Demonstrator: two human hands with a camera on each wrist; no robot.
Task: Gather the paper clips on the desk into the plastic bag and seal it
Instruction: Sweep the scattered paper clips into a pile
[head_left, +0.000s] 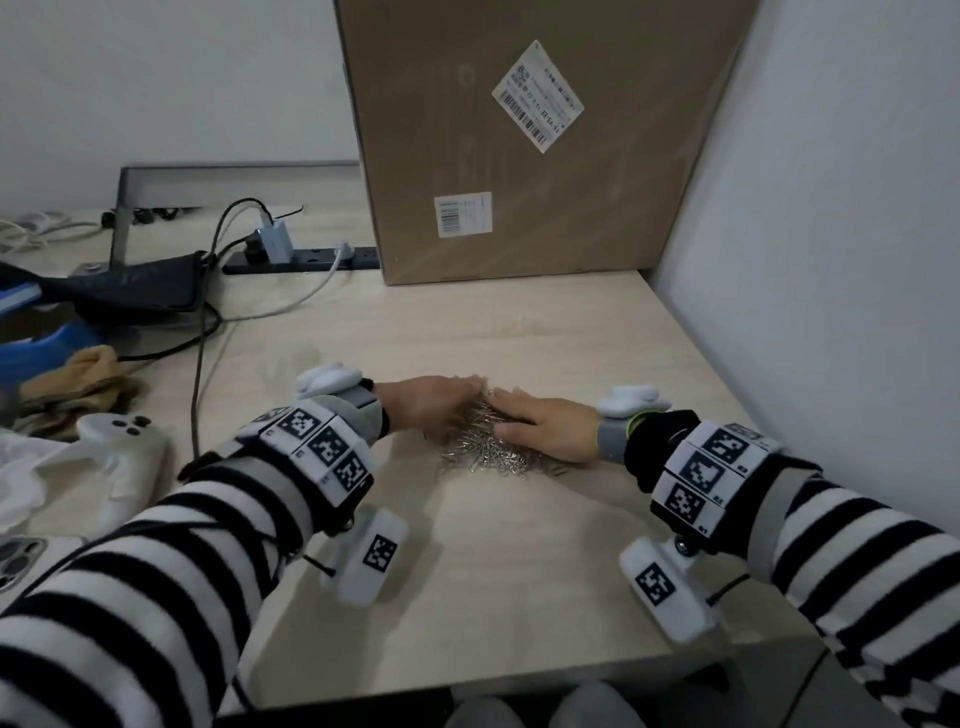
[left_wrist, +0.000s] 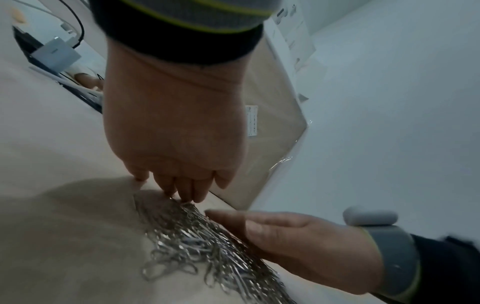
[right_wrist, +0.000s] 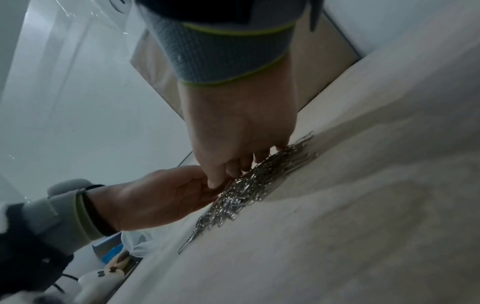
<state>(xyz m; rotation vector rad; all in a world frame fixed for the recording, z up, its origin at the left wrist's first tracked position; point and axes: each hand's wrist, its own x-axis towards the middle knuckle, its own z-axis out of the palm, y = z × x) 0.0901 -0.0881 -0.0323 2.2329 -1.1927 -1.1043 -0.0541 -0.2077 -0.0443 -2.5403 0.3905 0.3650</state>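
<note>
A heap of silver paper clips lies in the middle of the pale wooden desk. My left hand and right hand flank the heap, fingertips nearly meeting at its far side. In the left wrist view my left hand points its straight fingers down onto the clips, and the right hand lies edge-on against them. The right wrist view shows the right hand touching the clips beside the left hand. A faint clear film, possibly the plastic bag, lies left of my left hand.
A large cardboard box stands at the back, and a white wall closes off the right. A power strip with cables, a beige cloth, a white controller and a phone crowd the left side.
</note>
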